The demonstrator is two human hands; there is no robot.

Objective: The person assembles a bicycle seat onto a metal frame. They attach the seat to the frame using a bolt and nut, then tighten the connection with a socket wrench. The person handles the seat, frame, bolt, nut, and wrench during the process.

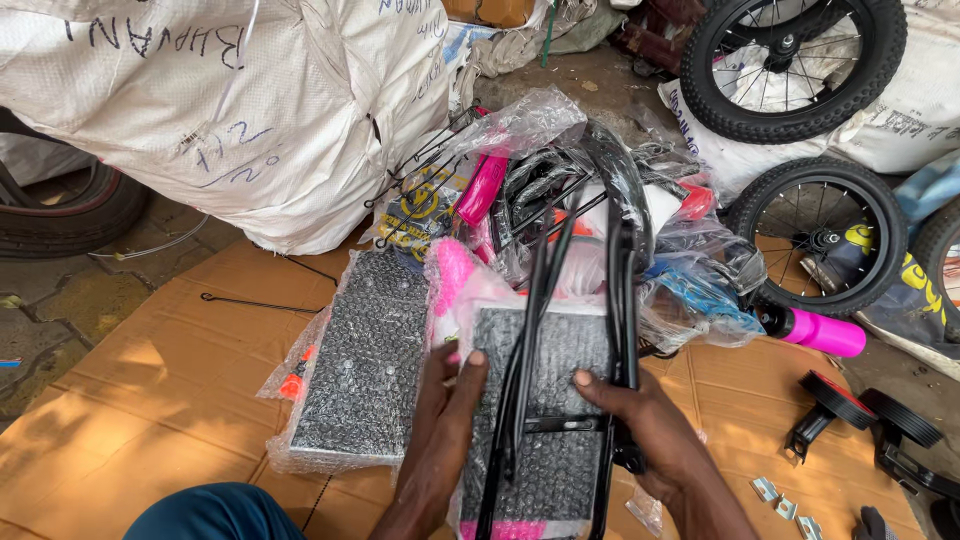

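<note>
While both hands work at the near edge, this is how things lie, nearest first.

Left hand: the left hand [440, 440] grips the left edge of a flat grey panel sealed in bubble wrap [545, 400], thumb pressed on top, fingers curled under.
Right hand: the right hand [650, 425] pinches a black metal rod frame [620, 300] lying over that panel, thumb on the panel's face.
Held thing: the panel sits just in front of the person, on the cardboard, its pink lower end towards them.
Progress: by my judgement the unpacking is barely begun; the panel is fully wrapped, and so is a second bubble-wrapped grey panel [365, 365] just to its left.
Heap behind: black mudguards and rods in clear plastic bags [590, 190], pink and blue parts among them, nothing assembled that I can see.
Right side: a pink cylindrical grip [820, 332], two small black stabiliser wheels [870, 405], little silver brackets [785, 500].
Surface: flattened brown cardboard sheets [150, 390] laid over a paved floor.
Beyond: a big white woven sack [230, 110] at left, and small black spoked bicycle wheels [795, 65] at right.
</note>
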